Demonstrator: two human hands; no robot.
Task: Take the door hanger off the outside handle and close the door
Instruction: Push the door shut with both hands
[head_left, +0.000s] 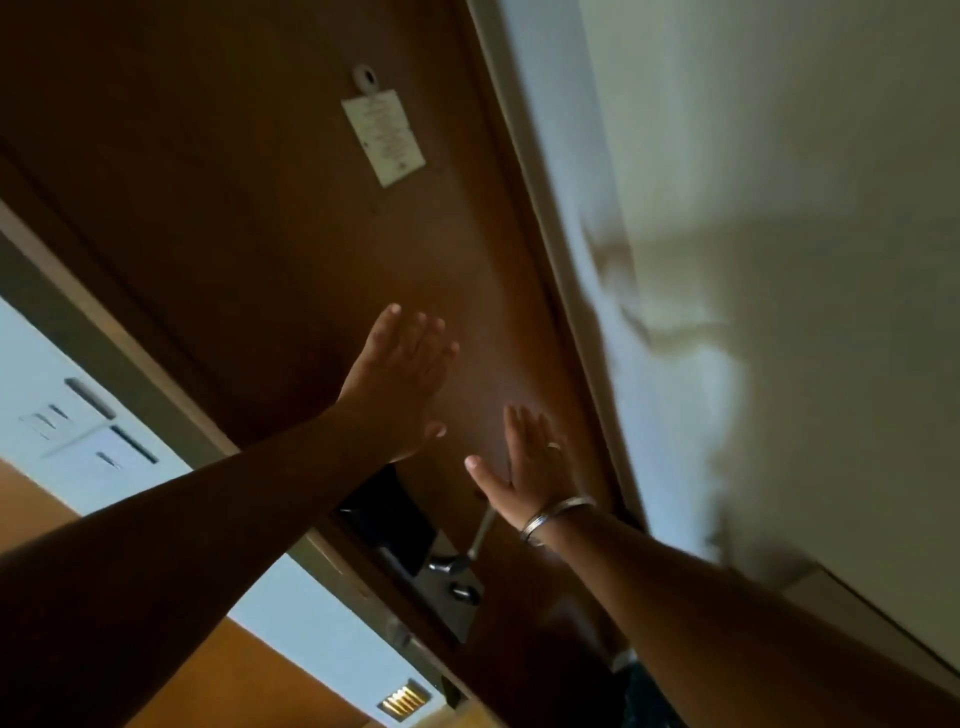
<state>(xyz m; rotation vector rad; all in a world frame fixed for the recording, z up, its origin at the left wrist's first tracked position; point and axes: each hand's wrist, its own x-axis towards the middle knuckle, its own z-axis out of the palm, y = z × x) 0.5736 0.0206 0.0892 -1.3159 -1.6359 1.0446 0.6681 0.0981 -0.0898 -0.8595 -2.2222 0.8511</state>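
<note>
The brown wooden door fills the tilted view, seen from its inner side. My left hand lies flat on the door with its fingers spread and holds nothing. My right hand, with a ring and a metal bangle, presses flat beside it, just above the silver lever handle and lock plate. A dark flat object sits beside the handle, partly hidden by my left forearm. I cannot tell whether it is the door hanger. The outside handle is hidden.
A white printed notice hangs under the peephole. A white wall runs along the hinge side. On the handle side are the door frame, a panel of light switches and a small floor light.
</note>
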